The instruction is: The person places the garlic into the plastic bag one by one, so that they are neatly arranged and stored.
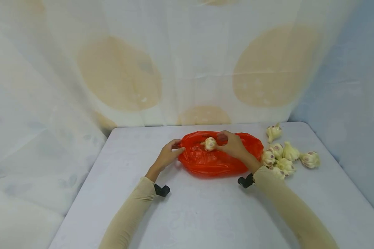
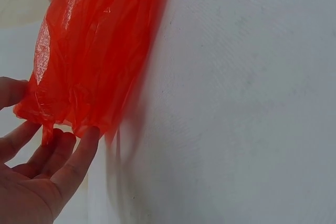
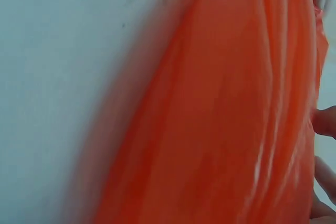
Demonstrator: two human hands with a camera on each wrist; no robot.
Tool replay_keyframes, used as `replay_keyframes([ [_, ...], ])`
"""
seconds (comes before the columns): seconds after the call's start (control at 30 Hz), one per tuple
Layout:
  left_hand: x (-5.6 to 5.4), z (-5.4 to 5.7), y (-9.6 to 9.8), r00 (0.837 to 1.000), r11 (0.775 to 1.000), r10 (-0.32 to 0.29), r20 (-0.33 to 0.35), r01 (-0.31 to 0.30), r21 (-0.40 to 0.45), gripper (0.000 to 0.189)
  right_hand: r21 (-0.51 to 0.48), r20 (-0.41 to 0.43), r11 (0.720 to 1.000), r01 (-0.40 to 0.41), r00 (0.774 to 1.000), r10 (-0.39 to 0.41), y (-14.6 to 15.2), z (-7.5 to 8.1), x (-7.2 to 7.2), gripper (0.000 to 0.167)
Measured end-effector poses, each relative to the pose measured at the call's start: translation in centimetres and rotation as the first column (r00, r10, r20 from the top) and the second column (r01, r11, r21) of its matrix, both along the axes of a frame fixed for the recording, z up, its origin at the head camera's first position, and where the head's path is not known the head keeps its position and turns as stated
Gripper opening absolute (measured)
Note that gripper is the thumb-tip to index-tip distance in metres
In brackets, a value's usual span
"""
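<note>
Keep both beige cloth sleeves [image 1: 129,209] low on the near side. Holding the crinkled red plastic bag [image 1: 213,162] by its left end with the left hand [image 1: 167,156], thumb nearer, fingers beyond: best pull only lightly, for a steadier edge. With the right hand [image 1: 233,147], fingers bent and parted, thumb just right of the round cream-white garlic bulb [image 1: 210,144] over the bag, go gently; cannot tell pinched from merely nudged. Likewise cannot tell inside from atop; guard against snagging thin plastic on the stem. Mind the loose purple-flecked garlic bulbs [image 1: 290,151] just right of the bag on the white worktop [image 1: 193,214]; avoid brushing them with the right sleeve.
</note>
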State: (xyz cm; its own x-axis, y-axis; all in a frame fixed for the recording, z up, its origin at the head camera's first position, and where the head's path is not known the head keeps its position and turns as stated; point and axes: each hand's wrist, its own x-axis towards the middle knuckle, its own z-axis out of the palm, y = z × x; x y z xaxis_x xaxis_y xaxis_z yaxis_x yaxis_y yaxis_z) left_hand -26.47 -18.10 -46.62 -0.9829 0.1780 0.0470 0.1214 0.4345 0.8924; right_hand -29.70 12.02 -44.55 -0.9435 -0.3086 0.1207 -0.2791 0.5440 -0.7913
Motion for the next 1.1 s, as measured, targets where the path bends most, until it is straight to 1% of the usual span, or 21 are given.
replay_keyframes([
  [0.13, -0.1, -0.1, 0.0, 1.0, 1.0, 0.003, 0.006, -0.003, -0.008, 0.045, -0.001, 0.051, 1.0, -0.03, 0.998, 0.03, -0.8, -0.3, -0.1, 0.056],
  [0.2, -0.2, -0.1, 0.1, 1.0, 1.0, 0.006, 0.006, -0.006, -0.003, 0.045, -0.005, 0.062, 0.999, -0.044, 0.997, 0.044, -1.2, -0.4, -0.1, 0.058],
  [0.3, -0.2, -0.2, 0.1, 1.0, 1.0, 0.009, 0.012, -0.009, 0.009, 0.046, 0.005, 0.061, 0.999, -0.05, 0.997, 0.049, -1.8, -0.7, -0.3, 0.06],
  [0.47, -0.2, -0.5, 0.2, 1.0, 1.0, 0.003, 0.029, -0.003, 0.011, 0.05, 0.011, 0.07, 1.0, -0.027, 0.997, 0.026, -2.3, -1.1, -0.4, 0.057],
  [0.6, -0.1, -0.6, 0.3, 0.999, 1.0, 0.02, 0.026, -0.021, 0.011, 0.054, 0.016, 0.054, 1.0, -0.026, 0.998, 0.025, -2.6, -1.3, -0.5, 0.053],
  [0.7, -0.1, -0.5, 0.3, 0.999, 0.999, 0.041, -0.029, -0.041, -0.007, 0.055, 0.019, 0.048, 1.0, -0.023, 0.999, 0.022, -2.8, -1.4, -0.5, 0.051],
  [0.77, -0.2, -0.3, 0.4, 0.992, 0.998, 0.055, -0.112, -0.058, -0.024, 0.053, 0.018, 0.055, 1.0, -0.021, 0.998, 0.02, -2.9, -1.4, -0.5, 0.05],
  [0.8, -0.2, -0.2, 0.4, 0.985, 0.997, 0.06, -0.163, -0.066, -0.026, 0.052, 0.017, 0.056, 1.0, -0.022, 0.998, 0.021, -2.9, -1.4, -0.5, 0.049],
  [0.87, -0.4, 0.2, 0.5, 0.964, 0.998, 0.061, -0.26, -0.066, -0.012, 0.049, 0.014, 0.06, 1.0, -0.014, 0.998, 0.013, -3.0, -1.4, -0.5, 0.047],
  [0.93, -0.6, 0.4, 0.8, 0.943, 0.999, 0.049, -0.33, -0.045, 0.021, 0.046, 0.011, 0.052, 1.0, -0.01, 0.999, 0.01, -3.1, -1.3, -0.5, 0.046],
  [0.97, -0.7, 0.5, 0.9, 0.938, 0.999, 0.039, -0.345, -0.027, 0.042, 0.046, 0.008, 0.046, 1.0, -0.008, 0.999, 0.007, -3.2, -1.3, -0.5, 0.046],
  [1.0, -0.8, 0.6, 1.1, 0.938, 0.998, 0.032, -0.346, -0.012, 0.061, 0.046, 0.007, 0.04, 1.0, -0.004, 0.999, 0.004, -3.2, -1.3, -0.5, 0.046],
  [1.07, -0.9, 0.6, 1.3, 0.944, 0.996, 0.026, -0.329, 0.003, 0.086, 0.046, -0.002, 0.035, 1.0, -0.002, 0.999, 0.002, -3.4, -1.4, -0.6, 0.047],
  [1.1, -0.9, 0.5, 1.4, 0.95, 0.996, 0.027, -0.31, 0.001, 0.091, 0.046, -0.005, 0.034, 1.0, -0.001, 0.999, 0.001, -3.5, -1.4, -0.6, 0.047],
])
